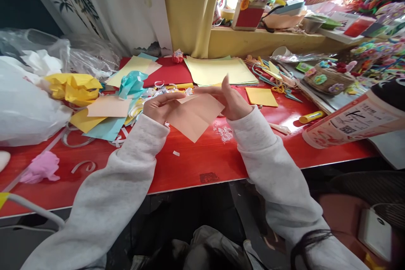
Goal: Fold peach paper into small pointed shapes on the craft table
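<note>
A creased peach paper (194, 118) is held up over the red table, one corner pointing down toward me. My left hand (160, 107) pinches its left side, with the fingers along the upper edge. My right hand (232, 100) is at the paper's right side, thumb raised and fingers reaching behind the top edge. A small folded flap shows at the top of the sheet. Below the hands, a little heap of white scraps (225, 133) and a single white scrap (176, 153) lie on the table.
Crumpled yellow paper (74, 87), teal paper (133, 83) and a plastic bag (28, 105) are at left. Pale yellow sheets (218, 70) lie behind the hands. At right are a yellow pad (261, 97), scissors (292, 96), a glue stick (311, 117) and a tilted cup (351, 122).
</note>
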`<state>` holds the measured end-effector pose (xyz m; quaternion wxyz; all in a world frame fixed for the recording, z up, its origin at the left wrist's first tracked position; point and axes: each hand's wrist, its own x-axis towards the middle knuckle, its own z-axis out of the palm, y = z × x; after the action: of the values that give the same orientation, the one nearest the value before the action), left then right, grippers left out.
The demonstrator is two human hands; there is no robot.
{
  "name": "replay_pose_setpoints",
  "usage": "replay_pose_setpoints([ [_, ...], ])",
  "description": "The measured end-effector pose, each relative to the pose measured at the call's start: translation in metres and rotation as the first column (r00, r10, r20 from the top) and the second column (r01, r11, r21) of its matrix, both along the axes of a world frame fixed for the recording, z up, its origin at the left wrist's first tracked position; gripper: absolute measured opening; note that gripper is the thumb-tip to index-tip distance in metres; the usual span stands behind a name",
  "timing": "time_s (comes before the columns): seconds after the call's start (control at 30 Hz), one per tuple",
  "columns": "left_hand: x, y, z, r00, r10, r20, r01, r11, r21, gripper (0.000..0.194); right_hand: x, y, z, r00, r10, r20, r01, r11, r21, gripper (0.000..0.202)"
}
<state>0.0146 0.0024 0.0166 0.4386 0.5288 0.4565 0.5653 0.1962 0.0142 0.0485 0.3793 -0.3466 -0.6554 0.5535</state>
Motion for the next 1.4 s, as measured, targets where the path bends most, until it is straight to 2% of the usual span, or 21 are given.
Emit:
replay_pose_setpoints([
  [0.1, -0.003, 0.003, -0.001, 1.0, -0.005, 0.027, 0.004, 0.999, 0.035, 0.013, 0.002, 0.006, -0.004, 0.998, 0.015, -0.067, -0.027, 0.983, -0.184, 0.057],
  [0.2, -0.002, 0.002, -0.001, 1.0, 0.0, 0.011, 0.0, 0.999, 0.036, 0.016, 0.002, 0.007, -0.01, 0.996, 0.002, -0.085, -0.028, 0.952, -0.305, 0.057],
  [0.23, -0.001, 0.001, -0.001, 1.0, 0.004, 0.006, -0.004, 0.999, 0.034, 0.02, 0.001, 0.005, -0.011, 0.996, 0.008, -0.085, -0.035, 0.947, -0.318, 0.055],
  [0.3, 0.001, 0.0, 0.001, 0.999, 0.023, 0.022, -0.024, 0.999, 0.042, 0.029, 0.0, 0.001, -0.011, 0.989, 0.097, -0.109, -0.127, 0.939, -0.32, 0.049],
  [0.37, 0.001, 0.0, 0.002, 0.995, 0.068, 0.067, -0.07, 0.997, 0.033, 0.033, -0.001, -0.001, -0.012, 0.963, 0.234, -0.135, -0.263, 0.927, -0.268, 0.046],
  [0.4, 0.002, 0.0, 0.002, 0.992, 0.094, 0.089, -0.096, 0.995, 0.015, 0.033, -0.001, 0.0, -0.012, 0.955, 0.268, -0.127, -0.29, 0.932, -0.218, 0.047],
  [0.47, 0.001, 0.002, 0.003, 0.985, 0.12, 0.125, -0.116, 0.993, -0.033, 0.033, -0.003, 0.003, -0.016, 0.972, 0.221, -0.08, -0.23, 0.966, -0.121, 0.044],
  [0.53, 0.002, 0.003, 0.002, 0.985, 0.074, 0.156, -0.066, 0.996, -0.058, 0.036, -0.003, 0.008, -0.02, 0.994, 0.105, -0.037, -0.107, 0.992, -0.071, 0.036],
  [0.63, 0.003, 0.002, 0.0, 0.987, -0.034, 0.16, 0.046, 0.996, -0.074, 0.049, -0.002, 0.012, -0.024, 1.0, -0.019, 0.009, 0.019, 0.999, -0.047, 0.03],
  [0.7, 0.005, 0.0, 0.0, 0.991, -0.047, 0.123, 0.058, 0.995, -0.083, 0.046, 0.001, 0.012, -0.024, 0.998, -0.068, 0.001, 0.068, 0.996, -0.055, 0.028],
  [0.83, 0.006, -0.005, 0.004, 0.993, -0.06, 0.103, 0.069, 0.994, -0.081, 0.027, 0.004, 0.014, -0.021, 0.996, -0.082, -0.029, 0.079, 0.994, -0.076, 0.029],
  [0.97, 0.004, -0.005, 0.006, 0.997, -0.052, 0.054, 0.055, 0.997, -0.062, 0.023, 0.003, 0.014, -0.014, 0.99, -0.13, -0.063, 0.121, 0.983, -0.136, 0.04],
  [1.03, 0.002, -0.004, 0.004, 0.998, -0.019, -0.059, 0.019, 1.0, 0.004, 0.023, 0.001, 0.014, -0.014, 0.987, -0.142, -0.076, 0.13, 0.98, -0.151, 0.044],
  [1.1, 0.0, -0.002, 0.001, 0.977, -0.008, -0.213, 0.034, 0.992, 0.118, 0.024, -0.001, 0.014, -0.016, 0.984, -0.16, -0.084, 0.149, 0.981, -0.122, 0.044],
  [1.17, 0.0, -0.001, -0.003, 0.937, -0.06, -0.344, 0.132, 0.973, 0.189, 0.028, -0.002, 0.015, -0.021, 0.974, -0.203, -0.098, 0.195, 0.977, -0.083, 0.043],
  [1.2, 0.0, 0.0, -0.004, 0.922, -0.121, -0.367, 0.198, 0.964, 0.18, 0.031, -0.003, 0.016, -0.023, 0.97, -0.223, -0.099, 0.217, 0.974, -0.07, 0.043],
  [1.27, 0.001, 0.001, -0.006, 0.923, -0.24, -0.302, 0.28, 0.955, 0.099, 0.036, -0.004, 0.017, -0.027, 0.967, -0.241, -0.081, 0.237, 0.97, -0.053, 0.04],
  [1.3, 0.002, 0.002, -0.007, 0.937, -0.253, -0.24, 0.273, 0.961, 0.052, 0.038, -0.005, 0.017, -0.029, 0.972, -0.228, -0.064, 0.225, 0.973, -0.046, 0.037],
  [1.4, 0.006, 0.003, -0.009, 0.982, -0.115, -0.147, 0.113, 0.993, -0.026, 0.041, -0.01, 0.015, -0.031, 0.991, -0.134, -0.014, 0.134, 0.99, -0.031, 0.033],
])
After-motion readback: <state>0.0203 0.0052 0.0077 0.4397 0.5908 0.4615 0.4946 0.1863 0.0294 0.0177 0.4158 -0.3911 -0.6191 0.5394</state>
